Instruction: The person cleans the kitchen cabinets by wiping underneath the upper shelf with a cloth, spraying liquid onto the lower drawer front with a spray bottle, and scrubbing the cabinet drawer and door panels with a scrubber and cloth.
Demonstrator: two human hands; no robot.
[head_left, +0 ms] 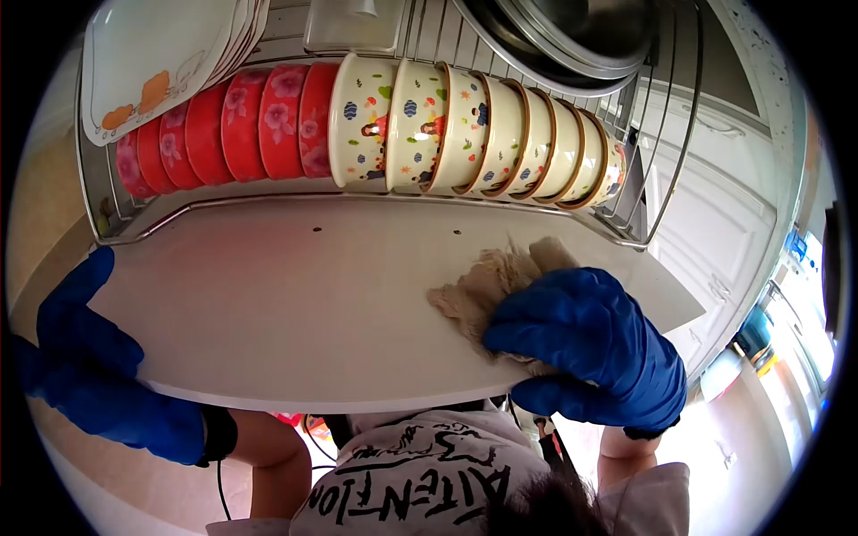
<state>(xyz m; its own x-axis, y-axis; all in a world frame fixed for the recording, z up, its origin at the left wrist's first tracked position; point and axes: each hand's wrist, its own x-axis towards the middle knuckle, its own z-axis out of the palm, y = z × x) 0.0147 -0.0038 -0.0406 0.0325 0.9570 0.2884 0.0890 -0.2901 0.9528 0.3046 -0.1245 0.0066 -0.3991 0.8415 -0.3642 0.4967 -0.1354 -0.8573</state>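
Both my hands wear blue gloves. My left hand [98, 357] is at the left end of a white drawer front [295, 304], closed about its near corner, with one finger along the side edge. My right hand [590, 344] grips a crumpled beige cloth [487, 286] and presses it on the right part of the panel's face. Part of the cloth is hidden under the glove. Two small dark holes show near the panel's far edge.
Behind the panel, a wire dish rack [661, 179] holds red flowered bowls [241, 125], cream patterned bowls [465, 134], white plates [161, 62] and metal basins [581, 45]. White cabinet doors [715, 205] stand to the right.
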